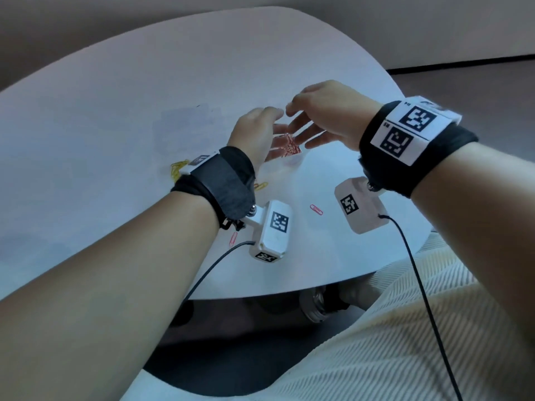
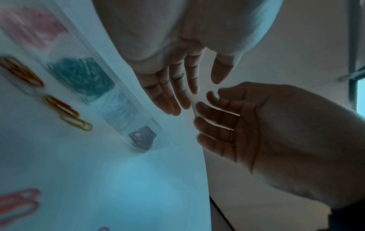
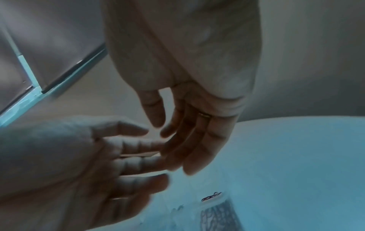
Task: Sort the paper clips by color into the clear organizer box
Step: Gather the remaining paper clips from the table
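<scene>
Both hands hover over the white table (image 1: 115,111), palms facing, fingertips almost touching, and neither holds anything. My left hand (image 1: 269,125) has straight fingers; it hangs from the top of the left wrist view as left hand (image 2: 177,93). My right hand (image 1: 304,123), with a ring, has its fingers spread, seen as right hand (image 2: 217,118). Below them lies the clear organizer box (image 1: 292,163) with red clips (image 1: 289,147) in one cell. The left wrist view shows the box's pink (image 2: 29,29), teal (image 2: 82,76) and dark (image 2: 142,139) cells.
Loose clips lie on the table: a yellow heap (image 1: 178,169) left of my left wrist, a yellow clip (image 1: 260,186), a pink clip (image 1: 316,209) and another pink clip (image 1: 233,238) nearer me. The table's front edge (image 1: 289,293) is close to my lap.
</scene>
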A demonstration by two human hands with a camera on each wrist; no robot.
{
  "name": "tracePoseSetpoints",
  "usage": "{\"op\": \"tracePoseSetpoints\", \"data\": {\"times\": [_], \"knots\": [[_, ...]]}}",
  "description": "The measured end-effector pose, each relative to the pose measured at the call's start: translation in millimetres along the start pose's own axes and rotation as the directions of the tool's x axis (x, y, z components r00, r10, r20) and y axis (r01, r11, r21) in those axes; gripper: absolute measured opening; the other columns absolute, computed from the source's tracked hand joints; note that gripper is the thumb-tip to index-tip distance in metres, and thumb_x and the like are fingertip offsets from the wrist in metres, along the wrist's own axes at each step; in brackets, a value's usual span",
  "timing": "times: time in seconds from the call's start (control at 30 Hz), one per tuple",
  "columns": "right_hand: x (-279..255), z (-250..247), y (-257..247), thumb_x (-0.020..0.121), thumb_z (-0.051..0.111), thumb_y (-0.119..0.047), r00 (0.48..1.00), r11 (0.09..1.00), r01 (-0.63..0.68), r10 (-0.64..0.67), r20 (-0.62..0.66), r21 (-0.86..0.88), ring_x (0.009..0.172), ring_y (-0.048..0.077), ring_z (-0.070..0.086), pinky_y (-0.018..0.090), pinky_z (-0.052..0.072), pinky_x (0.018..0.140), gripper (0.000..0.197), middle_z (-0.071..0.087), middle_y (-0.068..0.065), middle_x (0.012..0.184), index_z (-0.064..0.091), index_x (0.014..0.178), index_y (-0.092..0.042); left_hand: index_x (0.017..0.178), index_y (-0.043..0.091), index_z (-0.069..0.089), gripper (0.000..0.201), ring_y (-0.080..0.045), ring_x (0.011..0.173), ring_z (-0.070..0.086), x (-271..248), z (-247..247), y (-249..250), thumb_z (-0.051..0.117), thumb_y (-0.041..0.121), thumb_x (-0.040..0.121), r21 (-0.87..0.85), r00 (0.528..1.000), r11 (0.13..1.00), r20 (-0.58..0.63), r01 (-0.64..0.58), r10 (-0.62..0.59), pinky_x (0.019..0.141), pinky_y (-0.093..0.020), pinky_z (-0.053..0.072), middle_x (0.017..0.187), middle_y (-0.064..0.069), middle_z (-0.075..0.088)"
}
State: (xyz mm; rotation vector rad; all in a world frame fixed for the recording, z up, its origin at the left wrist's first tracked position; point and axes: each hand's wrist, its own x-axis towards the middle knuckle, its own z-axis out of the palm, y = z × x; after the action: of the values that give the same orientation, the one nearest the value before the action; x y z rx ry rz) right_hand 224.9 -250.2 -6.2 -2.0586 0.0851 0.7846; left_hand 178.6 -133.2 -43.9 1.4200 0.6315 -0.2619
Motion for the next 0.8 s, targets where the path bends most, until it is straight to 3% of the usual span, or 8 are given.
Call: {"op": "tracePoseSetpoints", "data": {"times": [0.07,0.17,0.27,0.33,0.4,0.57,0.67,0.8], "knots": [[-7,2,0,0.093,0.048,-0.014,0.998,0.967,0.033,-0.017,0.064,-0.251,0.073,0.021,0.069,0.034,0.060,0.071,0.020,0.071,0.007,0.089,0.065,0.102,-0.007,0.103,0.012,0.063,0.019,-0.020,0.070,0.065,-9,-11,-5,0.047,0.017,0.094,0.126,0.997,0.989,0.019,-0.081,0.079,0.065,-0.029,0.052,0.087,-0.007,0.069],[-16,10,14,0.094,0.049,-0.011,0.977,0.794,0.057,0.080,0.196,-0.605,0.081,0.022,0.069,0.035,0.059,0.079,0.020,0.071,0.005,0.092,0.066,0.103,-0.008,0.094,0.010,0.064,0.020,-0.020,0.057,0.061,-21,-29,-20,0.046,0.003,0.089,0.307,0.989,0.941,0.057,-0.145,0.134,0.055,-0.024,0.048,0.075,-0.006,0.067],[-18,16,35,0.087,0.063,-0.012,0.969,0.637,0.085,0.127,0.213,-0.766,0.067,0.018,0.069,0.028,0.057,0.068,0.013,0.073,0.006,0.080,0.072,0.097,-0.010,0.091,0.009,0.063,0.020,-0.016,0.052,0.058,-29,-49,-38,0.048,-0.002,0.086,0.442,0.989,0.884,0.074,-0.148,0.129,0.051,-0.022,0.045,0.071,-0.005,0.067],[-18,20,47,0.082,0.073,-0.018,0.976,0.567,0.091,0.112,0.185,-0.819,0.057,0.013,0.064,0.021,0.050,0.058,0.011,0.071,0.003,0.071,0.072,0.091,-0.012,0.088,0.012,0.063,0.019,-0.013,0.052,0.058,-33,-62,-50,0.049,0.000,0.084,0.533,0.989,0.833,0.074,-0.147,0.126,0.046,-0.018,0.043,0.072,-0.003,0.068],[-16,23,58,0.077,0.079,-0.025,0.979,0.518,0.082,0.117,0.166,-0.851,0.056,0.011,0.061,0.020,0.043,0.053,0.018,0.070,0.001,0.068,0.070,0.087,-0.013,0.088,0.014,0.064,0.018,-0.009,0.051,0.059,-37,-74,-62,0.052,0.001,0.083,0.609,0.993,0.784,0.062,-0.119,0.102,0.044,-0.015,0.044,0.074,-0.003,0.070],[-11,29,77,0.070,0.085,-0.032,0.981,0.505,0.033,0.148,0.124,-0.863,0.066,0.021,0.063,0.022,0.042,0.053,0.033,0.065,0.001,0.064,0.064,0.083,-0.011,0.081,0.021,0.066,0.011,-0.017,0.068,0.063,-42,-100,-94,0.059,0.013,0.079,0.779,0.999,0.626,0.023,-0.040,0.036,0.072,-0.031,0.054,0.076,0.000,0.070],[-10,34,84,0.070,0.085,-0.032,0.985,0.496,0.020,0.141,0.103,-0.868,0.074,0.024,0.063,0.020,0.039,0.052,0.038,0.065,0.004,0.073,0.062,0.092,-0.010,0.078,0.024,0.067,0.006,-0.020,0.080,0.064,-40,-110,-105,0.063,0.020,0.079,0.835,1.000,0.550,-0.004,-0.007,0.019,0.072,-0.028,0.052,0.082,0.003,0.068],[-5,43,91,0.077,0.078,-0.023,0.996,0.469,0.040,0.056,0.075,-0.882,0.081,0.028,0.066,0.020,0.036,0.049,0.029,0.066,0.008,0.083,0.065,0.099,-0.010,0.081,0.023,0.067,0.005,-0.017,0.084,0.063,-39,-114,-107,0.069,0.026,0.079,0.850,0.998,0.525,0.012,-0.043,0.061,0.077,-0.029,0.052,0.085,0.005,0.066]]}}
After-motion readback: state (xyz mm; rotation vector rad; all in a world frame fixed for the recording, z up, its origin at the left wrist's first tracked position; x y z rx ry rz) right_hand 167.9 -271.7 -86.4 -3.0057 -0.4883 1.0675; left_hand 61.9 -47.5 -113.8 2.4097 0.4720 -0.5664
